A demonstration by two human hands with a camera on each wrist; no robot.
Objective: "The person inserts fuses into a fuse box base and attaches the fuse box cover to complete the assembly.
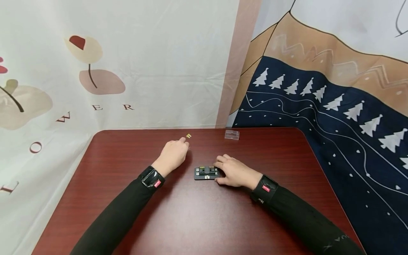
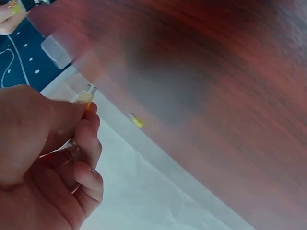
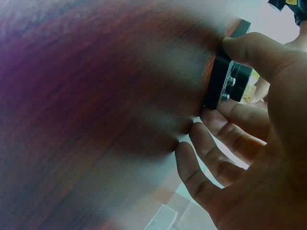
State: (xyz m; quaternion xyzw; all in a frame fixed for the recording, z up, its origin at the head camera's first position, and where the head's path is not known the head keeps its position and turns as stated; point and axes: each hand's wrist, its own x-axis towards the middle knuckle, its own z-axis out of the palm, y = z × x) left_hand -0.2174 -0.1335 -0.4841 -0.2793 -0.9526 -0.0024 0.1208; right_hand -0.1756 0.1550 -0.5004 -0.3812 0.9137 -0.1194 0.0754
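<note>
At the left, a black sleeve (image 1: 114, 216) runs up and inward across the red-brown table (image 1: 191, 226) to a wristband (image 1: 149, 181). Beyond it the left hand (image 1: 172, 156) reaches toward the far edge, back of the hand upward; the left wrist view shows its thumb and forefinger pinching a small yellow piece (image 2: 86, 97) with two metal prongs projecting past the fingertips, the other fingers curled beneath. Just beyond that hand, a loose yellow piece (image 2: 137, 121) lies on the table near the far edge. Next comes the black block (image 1: 207, 176), flat on the table, with yellow parts along its upper far side. Farther back, a clear plastic box (image 1: 232, 135) sits by the far edge. The right hand (image 1: 236, 172) grips the block's right end, thumb on the near side, forefinger on the far side, remaining fingers spread and bent down toward the tabletop. Its forearm slants away to the lower right.
</note>
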